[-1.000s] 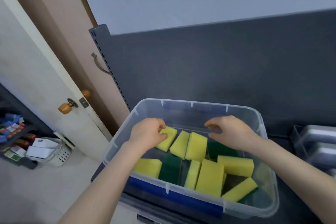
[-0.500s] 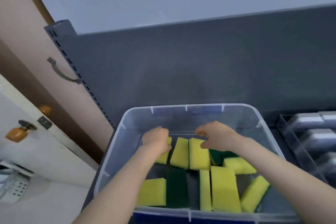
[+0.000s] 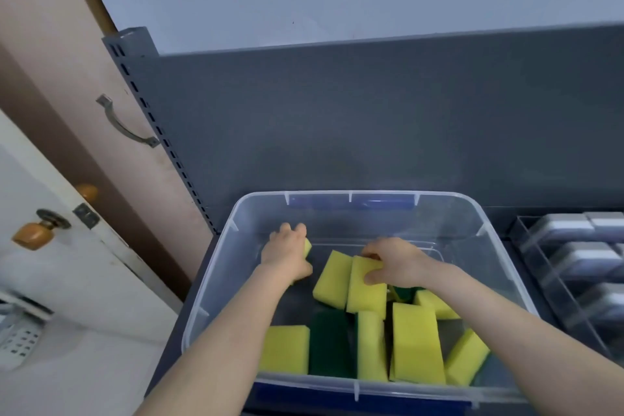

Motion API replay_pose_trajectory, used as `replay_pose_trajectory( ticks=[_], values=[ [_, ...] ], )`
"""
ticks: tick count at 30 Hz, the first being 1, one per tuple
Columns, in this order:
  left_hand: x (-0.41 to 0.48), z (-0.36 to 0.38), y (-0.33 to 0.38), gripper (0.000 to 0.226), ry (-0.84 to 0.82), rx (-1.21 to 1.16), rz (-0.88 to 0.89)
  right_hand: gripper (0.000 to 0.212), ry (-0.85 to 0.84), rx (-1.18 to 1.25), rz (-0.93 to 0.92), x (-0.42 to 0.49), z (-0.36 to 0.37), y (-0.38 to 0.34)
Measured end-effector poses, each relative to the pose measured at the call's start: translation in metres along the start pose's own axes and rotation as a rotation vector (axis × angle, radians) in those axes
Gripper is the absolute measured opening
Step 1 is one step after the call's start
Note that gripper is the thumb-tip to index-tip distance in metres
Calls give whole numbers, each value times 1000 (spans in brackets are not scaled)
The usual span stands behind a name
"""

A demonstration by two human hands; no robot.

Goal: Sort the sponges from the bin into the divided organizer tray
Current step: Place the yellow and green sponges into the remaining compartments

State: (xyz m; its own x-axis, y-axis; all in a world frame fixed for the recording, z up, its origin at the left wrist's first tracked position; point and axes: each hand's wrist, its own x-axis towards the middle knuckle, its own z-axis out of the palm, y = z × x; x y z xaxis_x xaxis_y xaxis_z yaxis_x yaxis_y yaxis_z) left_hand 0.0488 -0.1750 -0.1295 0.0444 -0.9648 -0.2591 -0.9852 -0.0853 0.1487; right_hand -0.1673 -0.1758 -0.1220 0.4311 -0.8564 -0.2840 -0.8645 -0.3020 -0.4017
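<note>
Right hand (image 3: 398,263) now grips yellow sponge (image 3: 366,294); left hand (image 3: 287,255) grips second sponge (image 3: 307,246); grey shelf (image 3: 371,118) behind.

Only the person's arms show, seen from above. The left hand (image 3: 287,255) and the right hand (image 3: 395,262) are bare, with their backs and knuckles toward the camera; the nails are too blurred to make out. The left forearm (image 3: 229,331) is bare from the wrist to the picture's edge at about 7 o'clock, and the right forearm (image 3: 506,324) is bare to the edge at about 4 o'clock. Both forearms look smooth and slim, widening toward the elbow. Whatever is worn higher up lies outside the picture.
</note>
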Motion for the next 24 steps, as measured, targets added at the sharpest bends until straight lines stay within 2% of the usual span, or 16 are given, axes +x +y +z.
replay_pose_trajectory(
  ticks=[5,10,13,15,17,19,21,22,24],
  values=[
    [-1,-8,-13,42,155,-161,-58,40,180,244,-7,-3,-15,-2],
    [1,-13,-7,38,169,-169,-52,38,451,581,-1,-7,-28,-9],
    [3,-16,-6,37,177,-168,-50,38,594,507,-69,-6,-24,-14],
    [5,-19,-8,37,188,-170,-56,33,629,280,-146,-6,-17,-14],
    [7,-22,-9,40,201,-177,-61,28,538,0,-216,-4,-8,-13],
    [9,-25,-9,43,218,-190,-65,32,294,-162,-208,-2,-1,-10],
    [11,-27,-8,43,233,-197,-59,44,31,-192,-155,-2,4,-6],
    [11,-28,-7,43,239,-197,-54,46,-39,-163,-140,-1,4,-5],
    [11,-29,-7,41,246,-199,-44,41,-50,-91,-132,0,2,-5]
  ],
)
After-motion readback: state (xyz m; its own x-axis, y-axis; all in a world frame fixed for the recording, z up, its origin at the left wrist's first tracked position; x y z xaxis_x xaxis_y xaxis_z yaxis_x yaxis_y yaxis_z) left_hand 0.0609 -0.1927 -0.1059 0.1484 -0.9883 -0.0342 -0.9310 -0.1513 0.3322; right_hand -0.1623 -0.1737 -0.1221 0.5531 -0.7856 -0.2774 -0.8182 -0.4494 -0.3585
